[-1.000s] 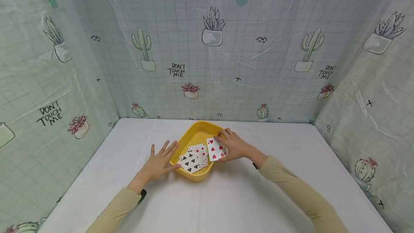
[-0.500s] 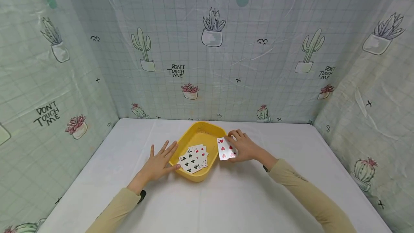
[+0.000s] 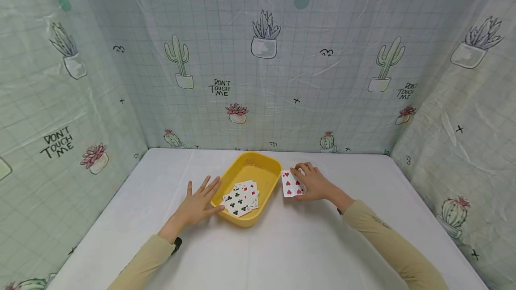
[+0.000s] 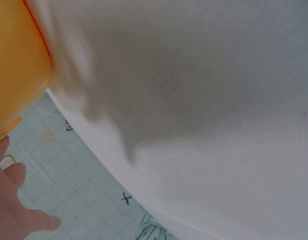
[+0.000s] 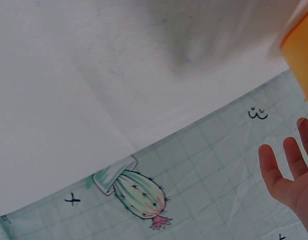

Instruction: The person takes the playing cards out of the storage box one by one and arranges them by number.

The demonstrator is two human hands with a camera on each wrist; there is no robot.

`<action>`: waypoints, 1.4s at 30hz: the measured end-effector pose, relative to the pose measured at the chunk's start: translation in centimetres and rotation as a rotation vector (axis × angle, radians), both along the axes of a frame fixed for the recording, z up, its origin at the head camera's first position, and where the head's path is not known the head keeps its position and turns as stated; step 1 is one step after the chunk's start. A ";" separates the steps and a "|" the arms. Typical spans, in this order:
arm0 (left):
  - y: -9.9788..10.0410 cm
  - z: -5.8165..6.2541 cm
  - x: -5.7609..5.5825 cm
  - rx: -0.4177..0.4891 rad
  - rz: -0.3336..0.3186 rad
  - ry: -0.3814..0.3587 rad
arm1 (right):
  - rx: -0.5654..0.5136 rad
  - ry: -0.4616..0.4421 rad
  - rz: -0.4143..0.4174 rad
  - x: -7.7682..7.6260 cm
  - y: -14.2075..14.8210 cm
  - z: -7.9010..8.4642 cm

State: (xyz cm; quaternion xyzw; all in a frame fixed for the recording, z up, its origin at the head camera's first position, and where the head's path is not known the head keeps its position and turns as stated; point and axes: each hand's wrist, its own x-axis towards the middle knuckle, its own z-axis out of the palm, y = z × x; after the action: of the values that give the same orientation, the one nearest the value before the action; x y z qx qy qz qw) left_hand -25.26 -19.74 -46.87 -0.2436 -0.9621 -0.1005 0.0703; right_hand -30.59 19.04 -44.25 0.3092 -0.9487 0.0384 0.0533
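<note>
A yellow plastic basin (image 3: 251, 221) stands mid-table with several playing cards (image 3: 238, 202) lying face up in its near part, a six of clubs on top. My left hand (image 3: 197, 205) rests with spread fingers on the basin's left rim; the left wrist view shows this hand (image 4: 11, 200) beside the basin's wall (image 4: 21, 60). Just right of the basin, my right hand (image 3: 313, 183) pinches a six of hearts (image 3: 291, 184) by its right side, face up. In the right wrist view the hand (image 5: 294, 170) shows only partly and the card is hidden.
A white cloth (image 3: 250, 263) covers the table. Behind and at both sides hangs a grid-patterned curtain (image 3: 266, 79) printed with cacti. The table's far edge lies close behind the basin.
The right hand has carried the six of hearts rightward, from over the basin to beside its right rim. The left hand and the basin have stayed in place.
</note>
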 end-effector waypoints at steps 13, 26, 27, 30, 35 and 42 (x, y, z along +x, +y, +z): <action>0.0 0.0 0.0 -0.003 0.009 -0.011 | 0.014 -0.057 -0.079 -1.2 1.6 -1.2; 0.0 -0.1 0.0 0.005 0.009 -0.013 | 0.064 -0.091 -0.079 -1.9 2.5 -2.3; 0.1 -0.1 0.0 0.005 0.008 -0.011 | 0.068 -0.092 -0.078 -2.0 2.5 -2.4; 0.0 0.0 0.1 0.004 0.005 -0.007 | 0.077 -0.093 -0.073 -2.0 2.6 -2.7; 0.0 -0.3 0.0 0.008 0.000 0.000 | 0.099 -0.096 -0.075 -2.1 2.8 -3.2; -0.1 -0.4 0.0 0.009 0.003 -0.009 | 0.101 -0.093 -0.072 -2.3 2.9 -3.6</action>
State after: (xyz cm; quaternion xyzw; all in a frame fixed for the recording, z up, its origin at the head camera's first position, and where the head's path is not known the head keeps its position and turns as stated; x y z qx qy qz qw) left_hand -25.27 -19.86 -47.24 -0.2415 -0.9623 -0.1059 0.0673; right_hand -32.89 21.94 -47.85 0.2748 -0.9615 0.0027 -0.0050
